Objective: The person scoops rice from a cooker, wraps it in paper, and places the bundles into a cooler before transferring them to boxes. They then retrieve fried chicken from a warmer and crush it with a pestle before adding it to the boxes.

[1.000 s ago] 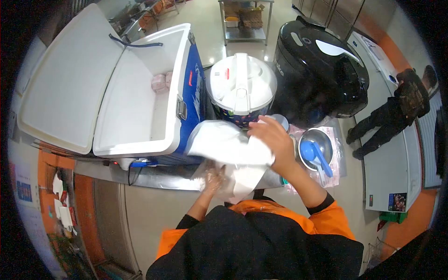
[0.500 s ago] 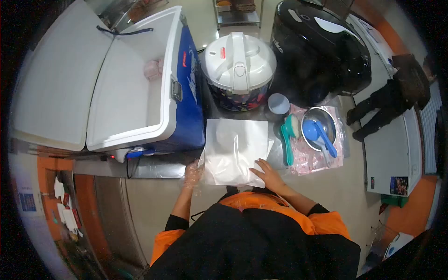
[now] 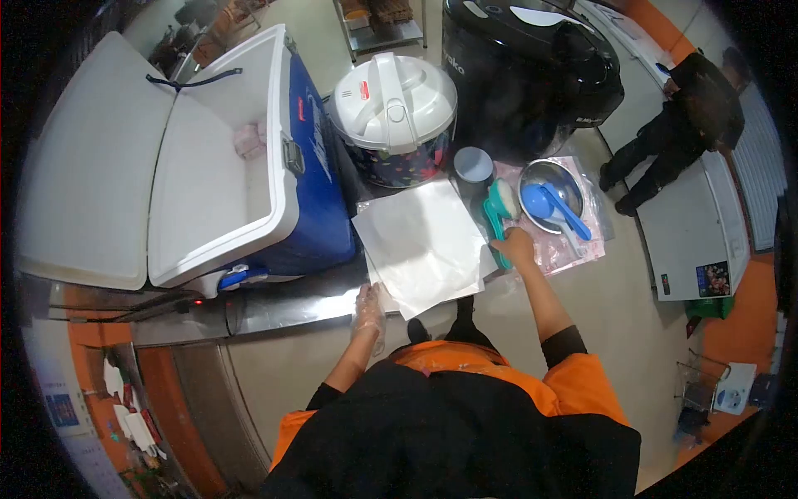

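Observation:
A stack of white paper sheets (image 3: 420,241) lies on the metal counter, its top sheet turned askew. My left hand (image 3: 368,311), in a clear plastic glove, rests at the stack's lower left edge with fingers stretched out. To the right of the paper, my bare right hand (image 3: 517,247) has its fingers closed around the lower handle of a teal brush (image 3: 494,218) with pale bristles. Beside the brush, a steel bowl (image 3: 574,176) holds a blue scoop (image 3: 537,200) and another blue-handled utensil. A grey cup (image 3: 474,165) stands above the paper.
An open blue-and-white cooler (image 3: 312,179) stands at left with a pink packet (image 3: 248,140) inside. Behind the paper are a white-lidded rice cooker (image 3: 399,116) and a large black appliance (image 3: 524,83). Another person (image 3: 686,125) stands at right beside a white chest freezer (image 3: 686,237).
My right hand has left the paper and moved right onto the brush handle. The top sheet has turned askew. My left hand stays at the paper's left edge; the whole view has shifted.

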Demonstrator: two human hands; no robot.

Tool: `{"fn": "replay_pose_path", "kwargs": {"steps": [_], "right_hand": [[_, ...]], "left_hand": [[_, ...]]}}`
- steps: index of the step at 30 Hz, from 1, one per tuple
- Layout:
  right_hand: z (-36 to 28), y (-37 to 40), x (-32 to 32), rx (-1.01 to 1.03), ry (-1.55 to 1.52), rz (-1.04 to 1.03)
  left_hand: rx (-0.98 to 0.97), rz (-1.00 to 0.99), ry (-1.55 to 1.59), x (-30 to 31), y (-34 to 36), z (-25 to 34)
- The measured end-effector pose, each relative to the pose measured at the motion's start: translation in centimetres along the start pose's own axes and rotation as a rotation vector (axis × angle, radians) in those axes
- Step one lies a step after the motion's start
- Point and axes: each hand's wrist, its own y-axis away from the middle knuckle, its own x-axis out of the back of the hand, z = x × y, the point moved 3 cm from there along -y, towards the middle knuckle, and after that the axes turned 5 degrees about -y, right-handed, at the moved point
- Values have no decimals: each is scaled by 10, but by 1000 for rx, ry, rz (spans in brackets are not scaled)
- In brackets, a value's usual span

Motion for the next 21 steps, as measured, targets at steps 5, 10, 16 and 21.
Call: {"fn": "replay_pose_path", "kwargs": {"steps": [5, 10, 16, 21], "right_hand": [[1, 5, -8, -328, -765, -146], [-2, 43, -6, 95, -200, 128], [-57, 70, 0, 47, -294, 39], [-76, 68, -8, 280, -209, 263]], "left_hand": [[-340, 176, 156, 11, 7, 17], [-724, 288, -373, 5, 29, 79], [-835, 69, -963, -35, 18, 122], [-896, 17, -1047, -34, -1, 109]]}}
